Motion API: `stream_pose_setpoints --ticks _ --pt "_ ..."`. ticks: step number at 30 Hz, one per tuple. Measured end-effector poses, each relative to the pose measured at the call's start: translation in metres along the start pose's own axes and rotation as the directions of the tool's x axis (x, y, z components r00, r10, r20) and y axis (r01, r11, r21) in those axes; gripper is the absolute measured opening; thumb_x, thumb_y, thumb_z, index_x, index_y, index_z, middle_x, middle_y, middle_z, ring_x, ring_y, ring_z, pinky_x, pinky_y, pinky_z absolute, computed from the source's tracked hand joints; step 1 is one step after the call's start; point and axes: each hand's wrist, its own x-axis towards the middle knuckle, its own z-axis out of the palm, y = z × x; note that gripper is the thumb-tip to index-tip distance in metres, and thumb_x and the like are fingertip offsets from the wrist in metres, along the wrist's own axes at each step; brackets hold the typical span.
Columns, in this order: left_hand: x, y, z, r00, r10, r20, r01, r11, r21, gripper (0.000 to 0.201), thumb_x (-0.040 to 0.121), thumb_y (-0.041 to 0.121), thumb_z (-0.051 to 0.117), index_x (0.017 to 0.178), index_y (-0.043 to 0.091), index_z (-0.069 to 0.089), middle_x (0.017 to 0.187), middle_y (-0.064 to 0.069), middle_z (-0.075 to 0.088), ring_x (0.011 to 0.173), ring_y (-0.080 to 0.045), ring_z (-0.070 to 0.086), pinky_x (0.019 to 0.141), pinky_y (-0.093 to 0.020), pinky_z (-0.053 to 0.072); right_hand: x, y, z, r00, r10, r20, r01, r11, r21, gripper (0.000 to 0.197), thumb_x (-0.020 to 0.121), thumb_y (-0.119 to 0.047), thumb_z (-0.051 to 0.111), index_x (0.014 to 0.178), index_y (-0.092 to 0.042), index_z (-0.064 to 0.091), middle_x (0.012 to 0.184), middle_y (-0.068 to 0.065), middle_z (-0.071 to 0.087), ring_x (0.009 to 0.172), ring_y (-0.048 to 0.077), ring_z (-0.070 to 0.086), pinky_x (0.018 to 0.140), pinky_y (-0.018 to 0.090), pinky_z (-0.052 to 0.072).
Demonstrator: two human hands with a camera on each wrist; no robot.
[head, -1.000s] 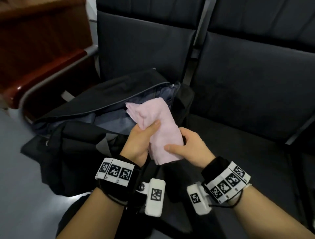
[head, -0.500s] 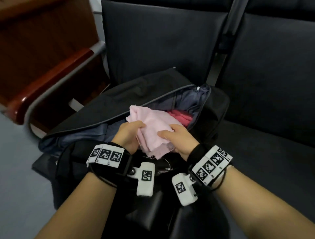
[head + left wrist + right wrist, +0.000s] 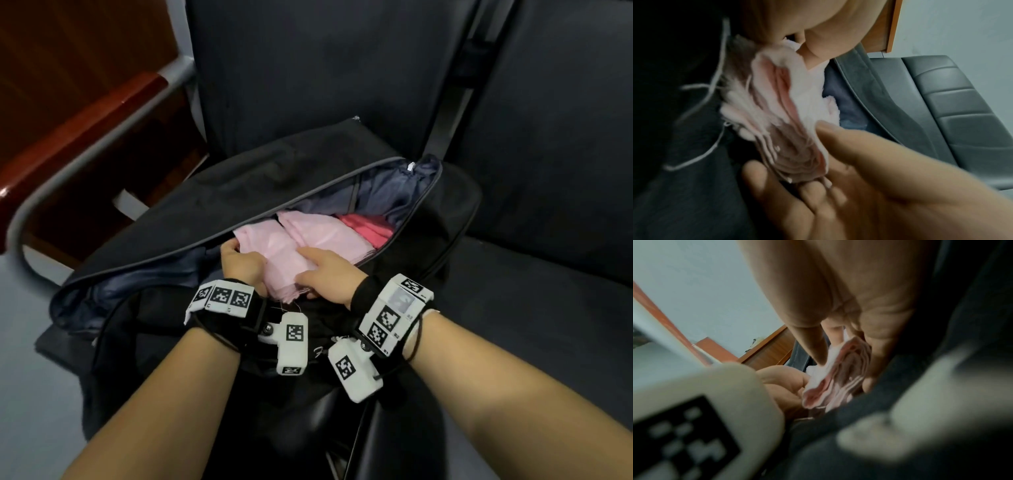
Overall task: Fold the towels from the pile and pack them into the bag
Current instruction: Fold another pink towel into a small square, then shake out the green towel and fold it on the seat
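A folded pale pink towel [image 3: 274, 253] lies half inside the mouth of the open black bag [image 3: 260, 178] on the dark seat. My left hand [image 3: 241, 260] grips its left edge, fingers curled round the fabric. On the towel's right side my right hand [image 3: 323, 274] holds it, thumb on top and fingers beneath. The left wrist view shows the towel's layered end [image 3: 777, 116] pinched between both hands, as does the right wrist view [image 3: 838, 382]. Inside the bag lie another pale pink towel [image 3: 318, 229] and a darker pink one [image 3: 366, 228].
The bag has a grey-blue lining [image 3: 387, 192] and a zip along its opening. Dark padded seats [image 3: 548, 274] run to the right and behind. A wooden armrest with a grey metal frame [image 3: 85, 144] stands at the left, with grey floor [image 3: 30, 377] below.
Both hands have carried the pale pink towel down and forward from above the bag into its opening. The head view has shifted closer, revealing the towels inside.
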Motion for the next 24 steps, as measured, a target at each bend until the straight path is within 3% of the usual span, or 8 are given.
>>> stream_pose_setpoints --ticks 3,6,9,11,13,16,19,24 --pt "0.005 -0.004 0.001 0.999 0.021 0.035 -0.023 0.998 0.062 0.058 0.084 -0.021 0.044 0.135 0.006 0.053 0.122 -0.016 0.061 0.105 -0.031 0.061 0.093 -0.044 0.053 -0.008 0.003 -0.011 0.996 -0.068 -0.055 0.058 0.984 -0.17 0.057 0.09 -0.022 0.065 0.144 -0.015 0.049 0.148 0.005 0.049 0.134 0.022 0.047 0.111 0.026 0.032" --pt "0.003 0.001 0.0 0.991 -0.007 0.134 -0.014 0.988 0.151 0.051 0.089 -0.015 0.046 0.136 0.002 0.054 0.133 -0.022 0.06 0.121 -0.037 0.059 0.105 -0.051 0.048 -0.021 0.006 -0.022 0.99 -0.071 -0.122 0.062 0.995 -0.075 0.05 0.089 -0.017 0.066 0.137 -0.013 0.055 0.138 0.004 0.058 0.123 0.018 0.055 0.107 0.033 0.043" --pt "-0.014 0.011 0.002 0.997 -0.032 0.071 0.004 0.93 0.367 0.062 0.092 0.003 0.053 0.151 0.008 0.035 0.155 -0.02 0.034 0.138 -0.04 0.042 0.113 -0.048 0.039 -0.043 0.005 -0.03 0.987 -0.091 -0.131 0.09 0.996 -0.012 0.045 0.089 -0.012 0.066 0.133 -0.013 0.059 0.131 0.005 0.062 0.106 0.011 0.06 0.101 0.036 0.049" --pt "-0.04 0.016 0.004 0.997 0.057 0.048 -0.071 0.91 0.409 0.072 0.089 0.009 0.057 0.155 0.011 0.028 0.161 -0.017 0.023 0.143 -0.039 0.032 0.117 -0.047 0.032 -0.063 0.005 -0.038 0.978 -0.125 -0.167 0.128 0.992 0.009 0.041 0.087 -0.013 0.067 0.128 -0.016 0.062 0.124 0.004 0.065 0.099 0.01 0.061 0.097 0.034 0.051" --pt "-0.074 0.021 0.008 0.975 0.203 0.086 -0.221 0.876 0.428 0.069 0.087 0.012 0.06 0.151 0.016 0.037 0.157 -0.015 0.031 0.142 -0.036 0.033 0.118 -0.046 0.03 -0.091 0.008 -0.051 0.965 -0.142 -0.222 0.149 0.989 0.018 0.036 0.086 -0.014 0.067 0.122 -0.019 0.066 0.116 0.002 0.068 0.095 0.011 0.063 0.095 0.036 0.053" --pt "-0.138 0.029 0.027 0.884 0.397 0.247 -0.464 0.808 0.362 0.042 0.083 0.01 0.06 0.123 0.021 0.061 0.131 -0.01 0.057 0.126 -0.031 0.05 0.11 -0.045 0.039 -0.147 0.023 -0.078 0.937 -0.136 -0.323 0.157 0.987 0.04 0.03 0.086 -0.013 0.066 0.115 -0.022 0.068 0.106 -0.003 0.071 0.084 0.007 0.062 0.092 0.036 0.054" --pt "-0.219 0.021 0.059 0.745 0.481 0.463 -0.631 0.733 0.254 0.029 0.079 0.0 0.058 0.098 0.02 0.067 0.101 -0.002 0.067 0.105 -0.025 0.063 0.1 -0.043 0.05 -0.225 0.058 -0.11 0.892 -0.106 -0.44 0.123 0.992 0.011 0.028 0.087 -0.016 0.065 0.113 -0.025 0.068 0.102 -0.007 0.07 0.083 0.005 0.062 0.087 0.03 0.053" --pt "-0.32 -0.023 0.106 0.58 0.444 0.684 -0.767 0.58 0.274 0.026 0.08 0.003 0.062 0.09 0.025 0.071 0.1 -0.001 0.069 0.096 -0.017 0.065 0.093 -0.033 0.051 -0.329 0.123 -0.145 0.832 -0.014 -0.555 -0.033 0.997 -0.075 0.028 0.09 -0.022 0.062 0.118 -0.026 0.065 0.105 -0.01 0.067 0.096 0.006 0.062 0.085 0.02 0.048"
